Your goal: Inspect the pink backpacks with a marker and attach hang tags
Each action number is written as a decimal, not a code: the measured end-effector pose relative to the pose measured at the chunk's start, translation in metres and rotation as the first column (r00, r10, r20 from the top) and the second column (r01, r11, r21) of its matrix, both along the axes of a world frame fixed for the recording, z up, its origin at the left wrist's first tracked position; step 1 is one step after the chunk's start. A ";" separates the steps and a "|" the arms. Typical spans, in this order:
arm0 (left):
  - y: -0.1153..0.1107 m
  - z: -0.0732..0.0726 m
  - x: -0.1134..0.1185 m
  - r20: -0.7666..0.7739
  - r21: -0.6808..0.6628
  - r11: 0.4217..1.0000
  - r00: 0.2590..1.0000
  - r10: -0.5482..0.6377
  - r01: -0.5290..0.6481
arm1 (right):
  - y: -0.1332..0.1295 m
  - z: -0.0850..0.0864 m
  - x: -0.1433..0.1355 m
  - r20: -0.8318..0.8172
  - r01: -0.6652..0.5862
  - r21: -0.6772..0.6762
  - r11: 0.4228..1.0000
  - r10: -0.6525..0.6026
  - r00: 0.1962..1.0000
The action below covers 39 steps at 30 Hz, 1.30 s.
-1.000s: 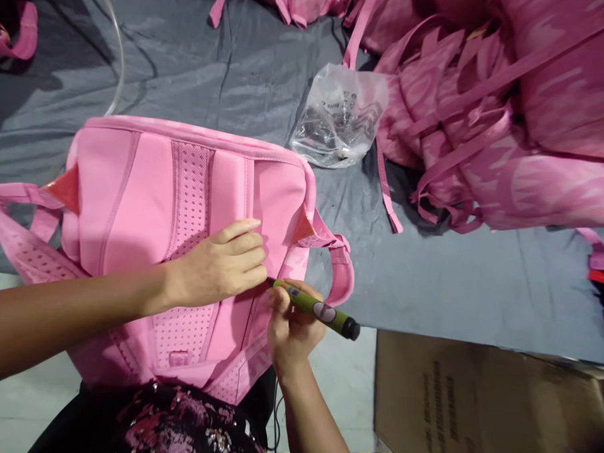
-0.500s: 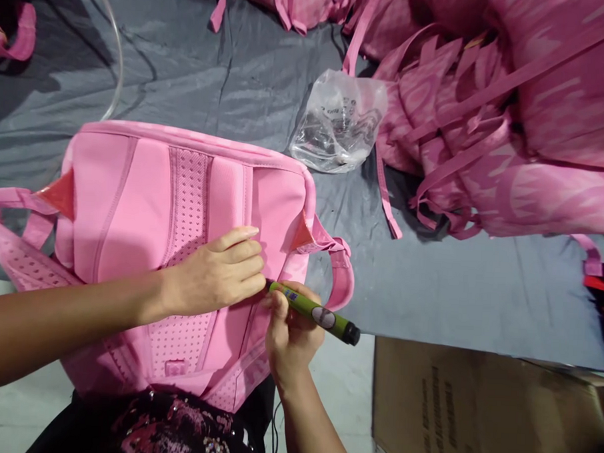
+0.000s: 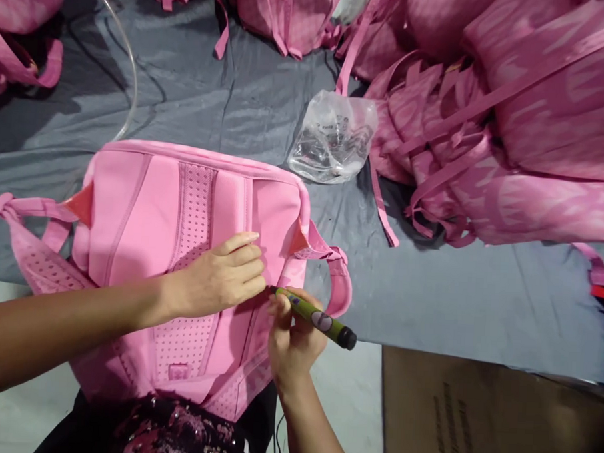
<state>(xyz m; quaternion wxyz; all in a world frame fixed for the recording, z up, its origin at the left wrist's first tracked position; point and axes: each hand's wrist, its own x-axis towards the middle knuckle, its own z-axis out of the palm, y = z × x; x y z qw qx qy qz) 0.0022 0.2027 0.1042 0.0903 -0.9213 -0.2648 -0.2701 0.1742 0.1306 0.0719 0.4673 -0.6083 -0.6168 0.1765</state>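
Note:
A pink backpack (image 3: 277,205) lies with its padded, mesh-panelled back facing up, its lower end against my body. My left hand (image 3: 224,273) rests on the middle of it, fingers curled and pressed together. Whatever those fingertips pinch is hidden under the hand. Between the thumb and fingers of my right hand (image 3: 297,340) is a green marker (image 3: 311,315) with a black end. Its dark tip points left, close to my left fingertips; whether it touches anything I cannot tell. Orange-red triangular tabs join the straps (image 3: 338,278) to the bag's sides.
Several pink backpacks (image 3: 547,110) are heaped at the back and right of the grey-covered table (image 3: 429,292). A clear plastic bag (image 3: 333,138) with dark contents lies beyond my backpack. A pale tube (image 3: 131,72) curves at the left. A cardboard box (image 3: 438,413) stands below the table's right edge.
The view has shifted slightly, so the table and bags appear a little lower. Both hands and the marker hold almost the same place on the backpack.

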 end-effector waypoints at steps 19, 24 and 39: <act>-0.060 0.050 -0.027 -0.050 0.237 0.964 0.990 0.136 -0.120 | -0.052 0.010 -0.009 -0.113 -0.089 0.231 0.969 0.117 0.987; -0.079 0.105 -0.041 -0.065 0.314 0.927 0.969 0.238 -0.207 | -0.052 0.058 -0.008 -0.037 -0.259 0.549 0.794 0.333 0.942; -0.102 0.071 -0.054 -0.422 -0.233 0.815 0.810 0.407 -0.531 | 0.003 0.021 0.053 0.513 -0.713 0.334 0.616 0.516 0.686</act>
